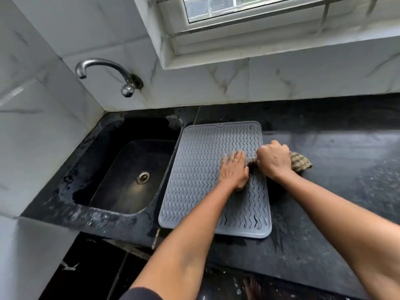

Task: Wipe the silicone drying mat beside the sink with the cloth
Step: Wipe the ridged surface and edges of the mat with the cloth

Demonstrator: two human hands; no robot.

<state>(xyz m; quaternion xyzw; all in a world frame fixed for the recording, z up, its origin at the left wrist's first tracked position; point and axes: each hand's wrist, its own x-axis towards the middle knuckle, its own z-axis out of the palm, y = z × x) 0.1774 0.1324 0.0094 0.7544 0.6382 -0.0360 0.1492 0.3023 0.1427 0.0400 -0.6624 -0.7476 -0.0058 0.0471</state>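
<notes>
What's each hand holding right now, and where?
Right hand grips the bunched middle of the checked cloth; left hand lies flat on the mat, holding nothing.

Black stone counter (337,191), grey silicone mat (201,169) beside sunken sink (121,169), checked cloth (300,162)

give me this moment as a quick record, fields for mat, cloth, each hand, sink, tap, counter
mat: grey mat, ribbed, flat on the counter, right of the sink
cloth: checked cloth, bunched at the mat's right edge, partly on the counter
left hand: left hand flat on the mat, palm down, ring on one finger
right hand: right hand fisted around the cloth
sink: dark sink, nothing in it, drain visible
tap: tap on the wall, no water running
counter: black counter, looks smeared
</notes>
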